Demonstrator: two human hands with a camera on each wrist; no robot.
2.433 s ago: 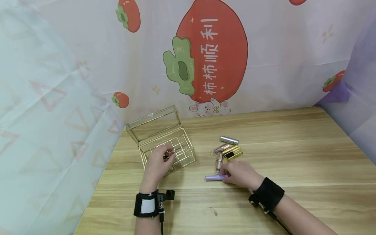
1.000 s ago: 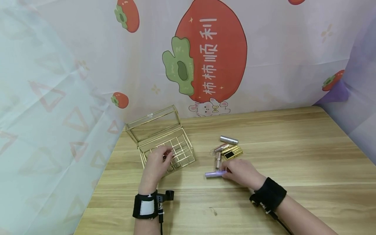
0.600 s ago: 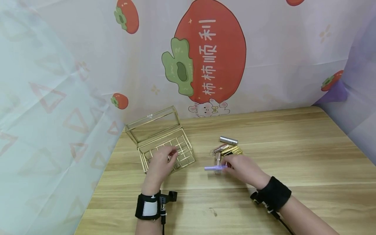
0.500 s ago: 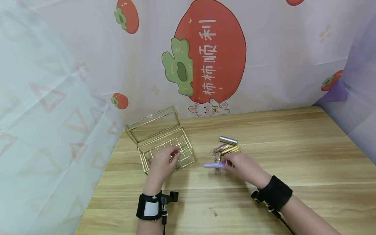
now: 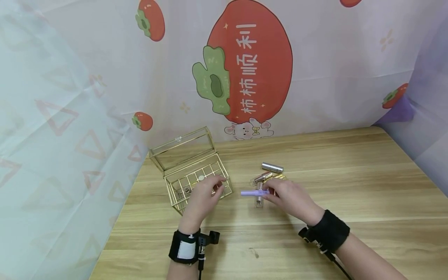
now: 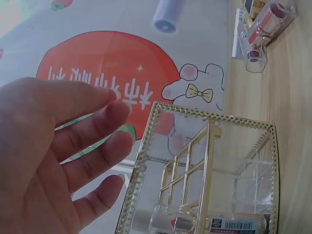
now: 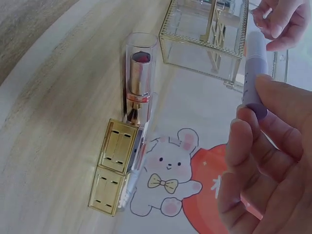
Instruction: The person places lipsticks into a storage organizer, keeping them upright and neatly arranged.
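My right hand (image 5: pixel 292 200) pinches a slim lilac cosmetic tube (image 5: pixel 248 193) between thumb and fingers. In the head view the tube overlaps a clear-capped lipstick (image 5: pixel 259 202) on the table. The tube's paler end (image 7: pixel 256 44) points toward my left hand in the right wrist view. Loosely bent and holding nothing, my left hand (image 5: pixel 204 196) hangs over the near right part of a gold-framed glass box (image 5: pixel 169 189). The box's lid stands up, and a gold grid divides the inside. A lipstick with a barcode label (image 6: pixel 239 224) lies in the box.
Beyond my right hand lie a silver tube (image 5: pixel 272 167), another clear-capped lipstick (image 5: pixel 262 177) and a gold case (image 7: pixel 117 146), close together. The wooden table (image 5: pixel 350 175) meets a printed cloth backdrop (image 5: pixel 325 97) at the back.
My right hand has lifted the lilac tube off the table and carried it slightly away from me and left. My left hand has shifted right across the box, uncovering compartments on its left.
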